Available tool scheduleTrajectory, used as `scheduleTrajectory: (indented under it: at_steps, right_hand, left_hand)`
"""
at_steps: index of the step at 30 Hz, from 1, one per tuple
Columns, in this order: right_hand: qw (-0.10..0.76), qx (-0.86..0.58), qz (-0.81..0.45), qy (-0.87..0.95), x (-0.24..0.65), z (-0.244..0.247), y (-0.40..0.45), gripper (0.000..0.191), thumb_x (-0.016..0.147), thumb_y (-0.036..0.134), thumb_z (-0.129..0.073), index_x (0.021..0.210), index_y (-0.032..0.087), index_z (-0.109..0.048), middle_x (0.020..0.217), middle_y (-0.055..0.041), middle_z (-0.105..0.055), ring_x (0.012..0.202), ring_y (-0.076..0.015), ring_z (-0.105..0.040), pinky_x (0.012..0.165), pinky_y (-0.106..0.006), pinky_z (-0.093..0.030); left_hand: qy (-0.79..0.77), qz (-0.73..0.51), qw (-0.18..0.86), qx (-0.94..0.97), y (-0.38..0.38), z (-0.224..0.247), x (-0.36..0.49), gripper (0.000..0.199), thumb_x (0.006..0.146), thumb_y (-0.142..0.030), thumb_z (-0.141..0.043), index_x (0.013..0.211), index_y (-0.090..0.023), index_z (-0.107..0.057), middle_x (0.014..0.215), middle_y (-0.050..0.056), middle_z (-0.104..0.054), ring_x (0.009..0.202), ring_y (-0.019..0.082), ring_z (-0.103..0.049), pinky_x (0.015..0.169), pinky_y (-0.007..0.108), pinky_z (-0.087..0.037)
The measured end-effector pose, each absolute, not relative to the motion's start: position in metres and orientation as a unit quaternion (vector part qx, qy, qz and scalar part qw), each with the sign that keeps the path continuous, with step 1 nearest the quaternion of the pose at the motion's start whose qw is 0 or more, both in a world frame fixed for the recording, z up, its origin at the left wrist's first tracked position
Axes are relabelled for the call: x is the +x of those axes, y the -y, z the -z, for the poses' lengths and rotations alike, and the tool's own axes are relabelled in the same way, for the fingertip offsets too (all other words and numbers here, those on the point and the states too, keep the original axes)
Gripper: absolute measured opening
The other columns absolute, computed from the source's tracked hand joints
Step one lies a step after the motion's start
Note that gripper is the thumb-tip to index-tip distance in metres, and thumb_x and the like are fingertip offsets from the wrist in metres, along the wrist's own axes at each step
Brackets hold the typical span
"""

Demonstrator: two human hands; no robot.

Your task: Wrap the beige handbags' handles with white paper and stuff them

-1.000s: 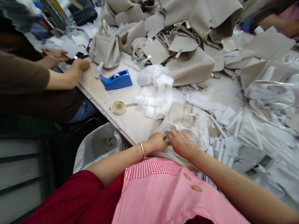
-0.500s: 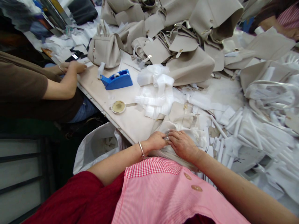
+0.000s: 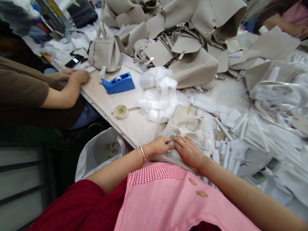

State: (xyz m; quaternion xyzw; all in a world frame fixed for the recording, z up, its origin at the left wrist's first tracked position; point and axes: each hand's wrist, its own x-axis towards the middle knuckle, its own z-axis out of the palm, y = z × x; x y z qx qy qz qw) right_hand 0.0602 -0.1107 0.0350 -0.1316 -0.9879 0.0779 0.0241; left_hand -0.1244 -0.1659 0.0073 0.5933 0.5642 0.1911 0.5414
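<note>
A second ago the co-worker's hands (image 3: 78, 77) on your left were apart, one at a white card; now they are together at the table edge. Your left hand (image 3: 160, 145) has stayed at the near side of the beige bag (image 3: 181, 115), fingers curled in; you cannot tell what they pinch. Your right hand (image 3: 189, 150) lies flatter than it did, fingers side by side, tips meeting the left's; their grip is hidden.

Around you, left to right: a white sack (image 3: 84, 160) below the table, a round tin (image 3: 120, 111), a blue tape dispenser (image 3: 122, 85), white wrapping (image 3: 166, 85) crowding the bag's far side, piled beige bags (image 3: 197, 69) behind it, and loose white strips (image 3: 260, 134) close to your right forearm.
</note>
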Motion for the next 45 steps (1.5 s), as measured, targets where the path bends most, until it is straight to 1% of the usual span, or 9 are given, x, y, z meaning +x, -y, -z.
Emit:
scheduleTrajectory:
  at_steps: [4,8,16,23,29,34,38,41,45]
  right_hand:
    - [0.046,-0.119,-0.074,0.989,0.060,-0.037,0.107,0.021,0.094,0.013,-0.048,0.098,0.011,-0.069,0.111,-0.0153,-0.066,0.107,-0.0273,-0.056,0.080,-0.038,-0.042]
    - [0.058,-0.106,-0.080,0.989,0.061,-0.034,0.104,0.022,0.094,0.013,-0.047,0.097,0.010,-0.069,0.112,-0.0155,-0.066,0.107,-0.0267,-0.056,0.080,-0.038,-0.042]
    - [0.060,-0.098,-0.116,0.987,0.069,-0.027,0.100,0.024,0.096,0.017,-0.046,0.098,0.011,-0.069,0.115,-0.0150,-0.064,0.111,-0.0263,-0.055,0.086,-0.039,-0.043]
    - [0.066,-0.111,-0.136,0.982,0.071,-0.023,0.101,0.027,0.098,0.017,-0.043,0.098,0.012,-0.069,0.116,-0.0146,-0.064,0.109,-0.0249,-0.054,0.088,-0.040,-0.044]
    - [0.051,-0.106,-0.158,0.980,0.071,-0.027,0.098,0.024,0.097,0.022,-0.047,0.094,0.013,-0.068,0.107,-0.0125,-0.065,0.102,-0.0236,-0.056,0.086,-0.039,-0.045]
    - [0.052,-0.133,-0.166,0.976,0.073,-0.029,0.098,0.023,0.096,0.021,-0.047,0.103,0.014,-0.067,0.117,-0.0118,-0.064,0.108,-0.0224,-0.057,0.090,-0.038,-0.046]
    - [0.051,-0.160,-0.150,0.974,0.076,-0.037,0.101,0.025,0.092,0.016,-0.051,0.112,0.016,-0.066,0.124,-0.0115,-0.063,0.114,-0.0229,-0.056,0.094,-0.038,-0.046]
    - [0.110,-0.211,-0.134,0.962,0.090,-0.056,0.102,0.030,0.090,0.016,-0.053,0.117,0.018,-0.065,0.127,-0.0122,-0.062,0.119,-0.0255,-0.055,0.097,-0.041,-0.045]
    - [0.285,-0.398,-0.129,0.863,0.155,-0.078,0.097,0.030,0.091,0.025,-0.055,0.118,0.020,-0.065,0.123,-0.0126,-0.064,0.114,-0.0264,-0.059,0.098,-0.042,-0.047]
  left_hand:
    - [-0.582,-0.180,0.484,0.628,0.167,-0.012,-0.122,0.035,0.089,-0.045,-0.053,0.093,-0.014,-0.069,0.088,0.005,-0.071,0.075,0.016,-0.060,0.069,0.025,-0.043]
    - [-0.608,-0.132,0.431,0.653,0.168,-0.016,-0.119,0.042,0.089,-0.052,-0.051,0.093,-0.015,-0.069,0.090,0.008,-0.072,0.078,0.020,-0.063,0.070,0.027,-0.046]
    - [-0.631,-0.029,0.322,0.705,0.166,-0.025,-0.108,0.036,0.094,-0.039,-0.043,0.095,-0.014,-0.068,0.089,0.013,-0.073,0.082,0.025,-0.068,0.070,0.032,-0.049]
    - [-0.632,-0.048,0.318,0.705,0.167,-0.027,-0.106,0.031,0.094,-0.036,-0.044,0.097,-0.015,-0.066,0.095,0.012,-0.073,0.087,0.023,-0.068,0.076,0.031,-0.050]
    - [-0.621,-0.053,0.331,0.708,0.165,-0.024,-0.106,0.031,0.095,-0.037,-0.043,0.099,-0.016,-0.065,0.096,0.010,-0.073,0.089,0.022,-0.068,0.076,0.030,-0.050]
    - [-0.621,-0.008,0.292,0.727,0.163,-0.025,-0.100,0.034,0.097,-0.035,-0.039,0.093,-0.016,-0.067,0.090,0.011,-0.073,0.083,0.022,-0.069,0.073,0.030,-0.050]
    - [-0.619,-0.008,0.278,0.734,0.163,-0.029,-0.097,0.037,0.098,-0.035,-0.037,0.092,-0.016,-0.067,0.091,0.011,-0.073,0.084,0.022,-0.068,0.074,0.031,-0.050]
    - [-0.616,-0.022,0.276,0.738,0.164,-0.033,-0.096,0.040,0.099,-0.037,-0.035,0.091,-0.016,-0.068,0.092,0.011,-0.073,0.085,0.021,-0.068,0.077,0.030,-0.049]
    - [-0.615,-0.029,0.260,0.744,0.164,-0.036,-0.096,0.036,0.098,-0.035,-0.039,0.088,-0.016,-0.067,0.090,0.011,-0.072,0.085,0.021,-0.067,0.077,0.030,-0.048]
